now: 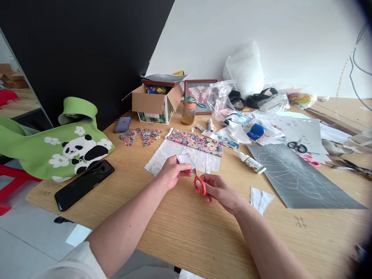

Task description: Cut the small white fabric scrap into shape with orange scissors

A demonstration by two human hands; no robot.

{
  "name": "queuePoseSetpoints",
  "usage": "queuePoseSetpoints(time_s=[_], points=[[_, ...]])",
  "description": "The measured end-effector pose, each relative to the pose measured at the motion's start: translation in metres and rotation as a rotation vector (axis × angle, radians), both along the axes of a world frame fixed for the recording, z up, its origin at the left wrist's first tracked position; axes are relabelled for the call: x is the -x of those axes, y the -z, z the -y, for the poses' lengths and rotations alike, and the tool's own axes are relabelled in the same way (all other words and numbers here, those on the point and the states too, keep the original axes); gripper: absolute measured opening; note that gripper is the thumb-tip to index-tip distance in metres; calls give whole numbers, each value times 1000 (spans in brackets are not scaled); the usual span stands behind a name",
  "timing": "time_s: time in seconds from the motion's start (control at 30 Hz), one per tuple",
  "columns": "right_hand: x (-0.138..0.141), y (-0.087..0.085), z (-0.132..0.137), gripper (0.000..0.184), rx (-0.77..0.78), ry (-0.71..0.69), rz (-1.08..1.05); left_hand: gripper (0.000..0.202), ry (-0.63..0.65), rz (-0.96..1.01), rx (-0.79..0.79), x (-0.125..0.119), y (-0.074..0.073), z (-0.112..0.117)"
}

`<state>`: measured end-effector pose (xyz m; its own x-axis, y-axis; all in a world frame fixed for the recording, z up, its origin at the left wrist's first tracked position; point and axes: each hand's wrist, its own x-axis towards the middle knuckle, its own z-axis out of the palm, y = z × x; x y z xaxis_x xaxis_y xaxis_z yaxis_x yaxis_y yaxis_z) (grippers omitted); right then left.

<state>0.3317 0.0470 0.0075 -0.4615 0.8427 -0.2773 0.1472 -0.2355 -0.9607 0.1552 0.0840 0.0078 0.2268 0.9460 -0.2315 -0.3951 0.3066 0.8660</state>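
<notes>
Scissors (199,183) with orange plastic loops sit in my right hand (219,190), fingers curled through the handles; the short blades point up at a scrap (185,158) of thin white paper. My left hand (172,171) pinches that scrap between thumb and fingertips, just above the table (186,232), whose top is pale wood with a fine straight grain. Behind the scrap lies a larger white sheet (162,157), flat and creased, and on its far edge a floral cloth (195,141) strip. A glossy black phone (83,184) rests to my left, beside a green felt bag (58,149) with a panda. A glue bottle (250,162) lies to the right.
</notes>
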Motion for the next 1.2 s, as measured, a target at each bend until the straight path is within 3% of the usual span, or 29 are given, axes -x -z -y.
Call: queuePoseSetpoints(time_s=[0.33,1.2], points=[[-2,0,0,47,16,-5,-23,32,102,-28,-2,3,3,-1],[-3,-5,0,43,60,-54,-49,33,126,-47,-34,5,2,0]])
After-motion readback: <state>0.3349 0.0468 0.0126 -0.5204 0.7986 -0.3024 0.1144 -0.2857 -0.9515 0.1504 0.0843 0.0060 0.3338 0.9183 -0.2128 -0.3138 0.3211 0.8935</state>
